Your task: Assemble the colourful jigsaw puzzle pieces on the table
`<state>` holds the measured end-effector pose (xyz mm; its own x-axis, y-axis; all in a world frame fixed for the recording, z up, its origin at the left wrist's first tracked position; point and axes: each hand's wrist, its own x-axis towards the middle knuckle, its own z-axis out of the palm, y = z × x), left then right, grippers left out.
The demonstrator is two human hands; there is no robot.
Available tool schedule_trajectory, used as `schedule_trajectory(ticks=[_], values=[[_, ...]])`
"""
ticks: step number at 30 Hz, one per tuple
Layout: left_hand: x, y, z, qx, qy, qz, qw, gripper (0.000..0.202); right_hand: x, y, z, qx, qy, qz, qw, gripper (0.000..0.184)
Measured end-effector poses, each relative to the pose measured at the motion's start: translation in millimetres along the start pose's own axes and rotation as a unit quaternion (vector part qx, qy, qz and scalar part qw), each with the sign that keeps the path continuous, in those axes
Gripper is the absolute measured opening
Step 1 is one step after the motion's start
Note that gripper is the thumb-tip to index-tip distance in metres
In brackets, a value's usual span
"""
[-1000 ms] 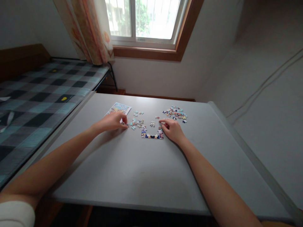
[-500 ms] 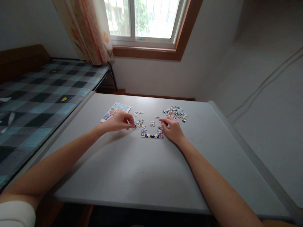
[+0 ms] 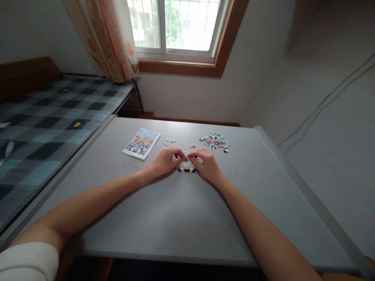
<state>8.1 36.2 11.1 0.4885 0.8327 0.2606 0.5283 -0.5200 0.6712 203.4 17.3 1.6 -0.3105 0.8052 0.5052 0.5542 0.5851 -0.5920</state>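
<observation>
My left hand and my right hand meet over the middle of the table, fingertips nearly touching. Between them they pinch a small jigsaw puzzle piece, partly covered by the fingers. Just below lies a joined strip of puzzle pieces, dark blue with pale shapes; its side parts are largely hidden by my hands. A single reddish piece rests beyond my fingers. Farther back on the left are a few loose light-blue pieces.
A heap of loose puzzle pieces lies at the back right of the grey-white table. To the left is a colourful picture sheet. A bed with a checked cover stands left of the table, and a window is ahead.
My left hand has moved right from the pieces at the left to the middle. My right hand has shifted slightly left and down to meet it. The picture sheet is now uncovered.
</observation>
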Motion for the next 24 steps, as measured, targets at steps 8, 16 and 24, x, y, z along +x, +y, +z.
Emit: schedule_trajectory(ticks=[8,16,24], values=[[-3.4,-8.2,5.5,0.057,0.025,0.06,0.996,0.013,0.0,-1.4,0.0,-0.013,-0.004,0.05,0.999,0.009],[-9.4,-2.4,4.7,0.174,0.017,0.124,0.977,0.023,-2.2,3.3,-1.5,-0.102,-0.022,0.053,0.993,0.011],[-10.7,-3.9,7.8,0.199,0.011,0.125,0.972,0.024,-3.9,2.9,-3.1,-0.132,-0.02,0.002,0.991,0.013]])
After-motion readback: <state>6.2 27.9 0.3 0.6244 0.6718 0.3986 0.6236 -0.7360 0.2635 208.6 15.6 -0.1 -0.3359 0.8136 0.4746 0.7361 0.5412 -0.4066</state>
